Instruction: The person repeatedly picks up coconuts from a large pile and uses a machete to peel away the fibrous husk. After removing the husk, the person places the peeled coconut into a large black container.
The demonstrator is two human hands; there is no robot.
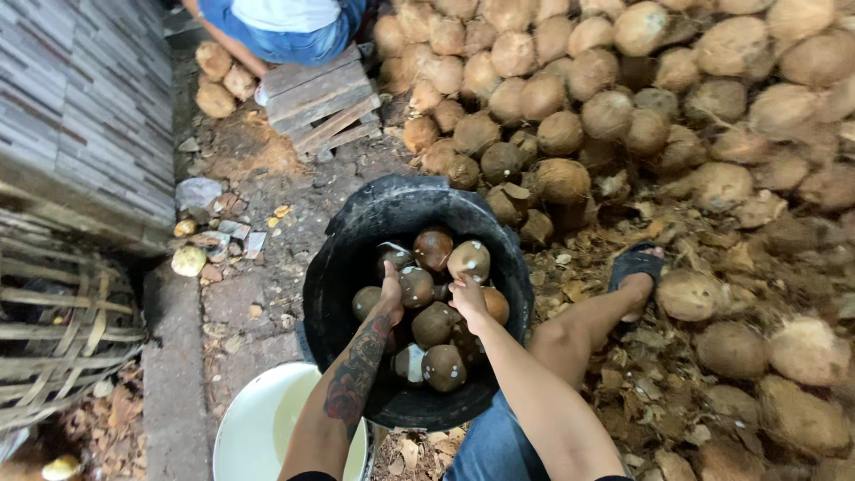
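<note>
Black round tub of smooth brown shelled coconuts: left hand closed on one nut, right hand gripping another at its 12 o'clock; fibrous husked pile at 1 o'clock.

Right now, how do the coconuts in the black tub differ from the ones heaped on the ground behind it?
The coconuts in the black tub are dark brown, smooth and flecked with white; the heaped coconuts are pale tan with rough, fibrous husks. The tub ones look smaller; the heaped ones look bulkier. The tub ones sit contained in the black tub, with the left hand and right hand on them; the heap lies loose and untouched. Both are roundish.
</note>
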